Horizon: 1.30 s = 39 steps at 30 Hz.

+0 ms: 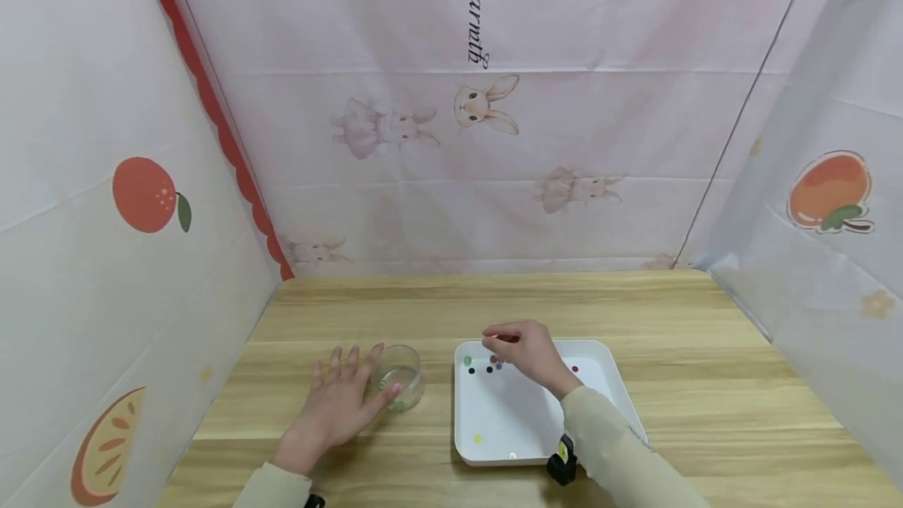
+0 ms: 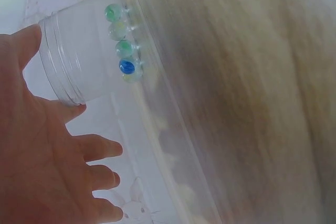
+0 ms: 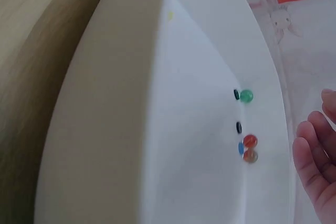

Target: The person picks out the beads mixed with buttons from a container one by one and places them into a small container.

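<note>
A clear round jar [image 1: 398, 376] stands on the table, with several green, clear and blue marbles [image 2: 125, 49] along its bottom. My left hand [image 1: 337, 406] holds it between thumb and index finger near the rim, the other fingers spread apart. Over the far edge of a white tray [image 1: 518, 410] is my right hand [image 1: 525, 351], thumb and index fingertips close together and fingers curled. I cannot tell whether something is between those fingertips. Near the tray's far wall lie a green marble [image 3: 246, 96], two reddish marbles [image 3: 250, 140], two small black discs [image 3: 239, 127] and a blue disc [image 3: 241, 148].
A magenta disc [image 1: 574, 368] lies in the tray's far right part. Toward the near side are a yellow disc [image 1: 477, 438] and a pale bead-like piece [image 1: 513, 455]. The wood-grain table [image 1: 712, 382] is enclosed by printed cloth [image 1: 423, 226] at the back and sides.
</note>
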Tool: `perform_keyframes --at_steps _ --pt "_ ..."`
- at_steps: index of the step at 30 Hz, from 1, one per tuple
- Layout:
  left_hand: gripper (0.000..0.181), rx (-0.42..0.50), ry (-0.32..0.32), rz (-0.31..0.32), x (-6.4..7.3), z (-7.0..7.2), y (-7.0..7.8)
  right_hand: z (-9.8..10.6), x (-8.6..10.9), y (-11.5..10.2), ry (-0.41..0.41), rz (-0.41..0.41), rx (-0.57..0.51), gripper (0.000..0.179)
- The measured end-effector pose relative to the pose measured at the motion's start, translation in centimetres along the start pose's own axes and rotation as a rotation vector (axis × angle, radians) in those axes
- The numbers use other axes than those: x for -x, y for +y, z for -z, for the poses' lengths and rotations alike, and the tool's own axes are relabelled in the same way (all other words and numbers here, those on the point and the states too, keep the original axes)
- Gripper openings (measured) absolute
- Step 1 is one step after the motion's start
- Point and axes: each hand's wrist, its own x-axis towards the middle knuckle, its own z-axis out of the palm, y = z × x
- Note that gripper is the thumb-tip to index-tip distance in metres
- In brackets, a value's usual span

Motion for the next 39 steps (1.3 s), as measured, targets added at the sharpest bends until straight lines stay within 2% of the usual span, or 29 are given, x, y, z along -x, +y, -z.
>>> perform_keyframes --at_steps 5,9,18,25,39 --pt "0.086 0.007 0.004 0.002 0.1 0.1 0.1 0.8 0.2 1.4 0.040 -0.040 0.044 0.026" --pt "0.084 0.011 0.010 0.004 0.2 0.3 0.1 1.3 0.3 2.1 0.055 -0.060 0.039 0.026" --pt "0.084 0.004 0.012 0.008 0.2 0.0 -0.1 1.2 0.5 3.2 0.029 -0.096 0.026 0.022" --pt "0.084 0.013 0.014 0.010 0.2 -0.1 0.0 0.6 0.5 4.3 -0.019 -0.128 0.056 0.024" --pt "0.086 0.011 -0.007 0.010 0.1 -0.1 0.1 0.2 0.5 5.1 0.003 -0.066 0.124 0.021"
